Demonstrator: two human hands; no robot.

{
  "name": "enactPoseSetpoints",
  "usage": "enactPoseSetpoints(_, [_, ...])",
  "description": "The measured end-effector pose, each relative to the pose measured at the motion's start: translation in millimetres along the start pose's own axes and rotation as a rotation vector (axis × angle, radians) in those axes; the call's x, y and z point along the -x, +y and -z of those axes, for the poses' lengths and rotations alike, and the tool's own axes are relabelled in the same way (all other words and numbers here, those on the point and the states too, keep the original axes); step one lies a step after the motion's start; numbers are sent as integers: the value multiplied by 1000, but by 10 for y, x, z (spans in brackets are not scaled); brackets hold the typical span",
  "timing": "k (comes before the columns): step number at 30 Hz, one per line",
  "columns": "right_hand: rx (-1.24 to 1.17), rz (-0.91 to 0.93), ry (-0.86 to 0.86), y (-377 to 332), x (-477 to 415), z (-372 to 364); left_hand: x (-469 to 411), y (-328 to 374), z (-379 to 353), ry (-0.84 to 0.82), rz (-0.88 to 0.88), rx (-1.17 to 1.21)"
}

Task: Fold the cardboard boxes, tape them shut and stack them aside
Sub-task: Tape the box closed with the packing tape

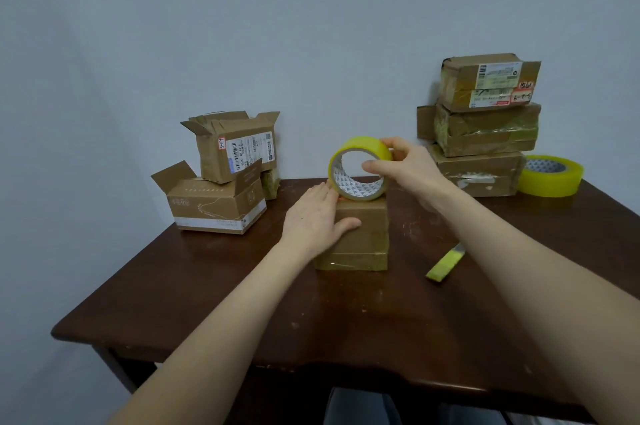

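Open boxes (235,151): two, far left on the table (207,303), one perched on the other's open top, flaps up. We judge them parked clear of the work, awaiting their turn.

Left hand (311,217): fingers straight and flat on the box, thumb spread across its near face. We take this as pinning the box so it cannot slide.

Box (363,241): table centre, brown, creased, flaps down, glossy tape bands around its lower part.

Roll (358,147): yellow tape, standing on edge at the box's far top edge.

Right hand (405,165): thumb inside the core, fingers curled over the rim, gripping the roll. We read it as poised to draw tape across the top.

Cutter (445,263): yellow, lying near the box's right, handy for the cut.

Stack (485,127): three taped boxes, far right by the wall, finished by our reckoning.

Spare roll (550,179): lying flat beside the stack.
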State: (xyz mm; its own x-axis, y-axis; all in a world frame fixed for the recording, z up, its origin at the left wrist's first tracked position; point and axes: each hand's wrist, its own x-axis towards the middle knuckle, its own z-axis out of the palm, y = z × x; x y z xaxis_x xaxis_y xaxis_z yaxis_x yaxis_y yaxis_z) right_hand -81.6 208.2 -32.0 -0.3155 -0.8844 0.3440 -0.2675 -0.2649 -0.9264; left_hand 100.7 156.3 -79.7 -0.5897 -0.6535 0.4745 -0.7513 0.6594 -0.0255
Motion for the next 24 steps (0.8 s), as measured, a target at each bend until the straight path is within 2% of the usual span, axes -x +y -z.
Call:
enactPoseSetpoints(9, [204, 53, -55, -176, -90, 357, -21, -11, 48, -81, -20, 3])
enactPoseSetpoints(17, [249, 70, -81, -186, -43, 411, -3, 31, 44, -104, -31, -41])
enactPoseSetpoints(21, [14, -26, 43, 67, 55, 344, -96, 303, 103, -125, 63, -135])
enactPoseSetpoints(24, [-210, -79, 137, 252, 116, 284, -163, 509, 36, -48, 63, -127])
